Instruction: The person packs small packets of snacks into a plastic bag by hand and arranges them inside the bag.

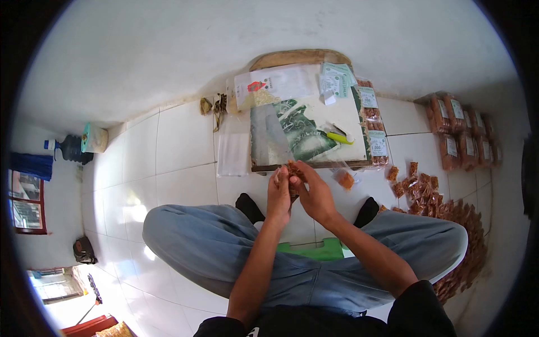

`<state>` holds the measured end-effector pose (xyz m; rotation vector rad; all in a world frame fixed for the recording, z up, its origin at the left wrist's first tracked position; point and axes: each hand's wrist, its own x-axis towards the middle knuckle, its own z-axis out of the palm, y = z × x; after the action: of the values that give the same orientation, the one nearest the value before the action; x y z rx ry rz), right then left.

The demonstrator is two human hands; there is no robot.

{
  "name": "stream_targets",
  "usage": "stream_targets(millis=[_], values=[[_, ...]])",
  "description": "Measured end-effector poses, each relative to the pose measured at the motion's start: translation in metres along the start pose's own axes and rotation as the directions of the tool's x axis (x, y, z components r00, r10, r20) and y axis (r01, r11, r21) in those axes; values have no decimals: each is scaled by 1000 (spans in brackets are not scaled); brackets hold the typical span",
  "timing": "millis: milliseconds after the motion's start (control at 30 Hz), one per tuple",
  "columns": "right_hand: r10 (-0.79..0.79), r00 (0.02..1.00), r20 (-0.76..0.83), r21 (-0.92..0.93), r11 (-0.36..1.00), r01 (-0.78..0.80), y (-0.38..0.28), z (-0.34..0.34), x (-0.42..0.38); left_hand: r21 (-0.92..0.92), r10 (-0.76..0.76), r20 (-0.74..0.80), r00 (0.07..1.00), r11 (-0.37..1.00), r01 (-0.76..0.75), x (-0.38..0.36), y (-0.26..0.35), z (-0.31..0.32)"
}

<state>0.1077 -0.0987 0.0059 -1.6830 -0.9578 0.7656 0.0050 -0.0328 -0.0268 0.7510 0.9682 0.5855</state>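
Observation:
My left hand (278, 196) and my right hand (313, 194) meet just in front of the low table's near edge. Between them is a small clear packet of orange-brown snack (293, 168), with the fingers of both hands closed around it and partly hiding it. A similar packet (346, 180) lies right of my right hand, by the table edge. On the worn green-and-white tabletop (303, 135) rests a yellow-green handled tool (339, 138), perhaps a cutter. Clear plastic sheets (233, 154) lie left of my hands.
Printed labels (337, 81) and a printed plastic bag (275, 84) cover the table's far side. Labelled packs (377, 143) line its right edge. Loose snack packets (421, 191) and a large brown pile (466, 241) spread rightward on the floor. Bundled packs (463, 132) stand by the wall.

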Motion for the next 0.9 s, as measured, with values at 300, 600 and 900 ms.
stream_targets(millis=[300,600,900], values=[[-133,976,175,-210,963,168,10,-12,5,-498,-80,394,916,818,286,-6,11,-5],[-160,986,43,-301,939,165,8,-12,-8,-317,-186,247,951,912,261,-11,0,8],[-220,959,178,-399,875,274,-6,-52,-16,-206,-65,204,977,972,108,-4,-5,26]])
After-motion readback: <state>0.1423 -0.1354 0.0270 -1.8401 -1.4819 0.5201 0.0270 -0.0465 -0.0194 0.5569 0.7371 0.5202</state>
